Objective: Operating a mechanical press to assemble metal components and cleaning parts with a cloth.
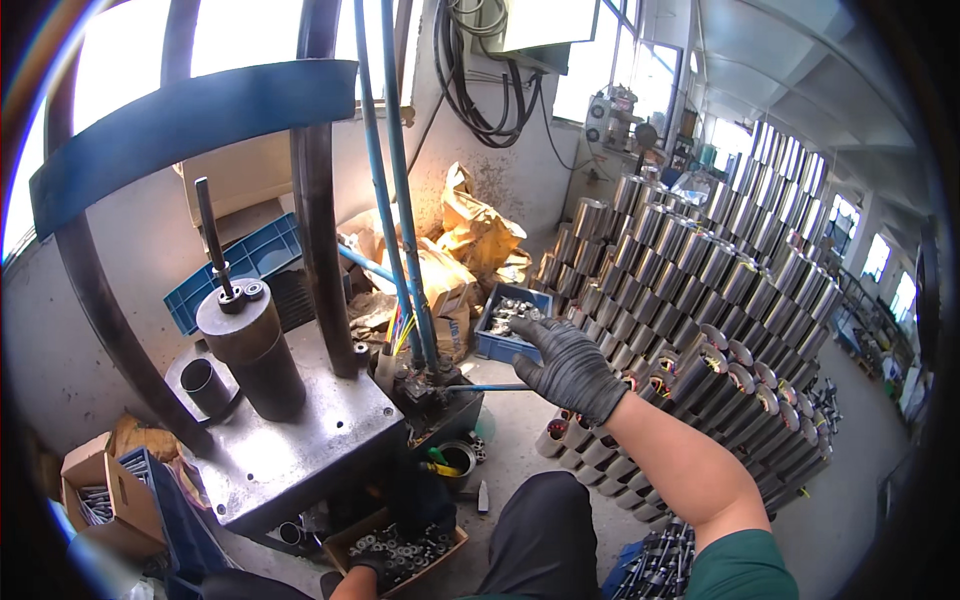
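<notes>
My right hand [575, 370], in a dark grey glove, is raised beside a blue bin [510, 348] of small metal parts. Its fingers are stretched out, the thumb stands apart, and nothing shows between them. A blue lever [490, 387] ends close below that thumb. Low in the view, my left hand [368, 565], also gloved, is at a cardboard box [455, 545] of small metal rings; its fingers are mostly hidden. On the press's metal cylinder [250, 335] stands an upright shaft [210, 225] with a ring at its foot and a bearing [254, 290] beside it.
The press has a steel table [300, 440], dark columns and a blue crossbar [200, 125]. Stacked metal cylinders [700, 260] fill the right side. Shafts [655, 565] lie by my right knee. At the far left stands a carton [110, 500] of metal pins; sacks [470, 230] lean behind.
</notes>
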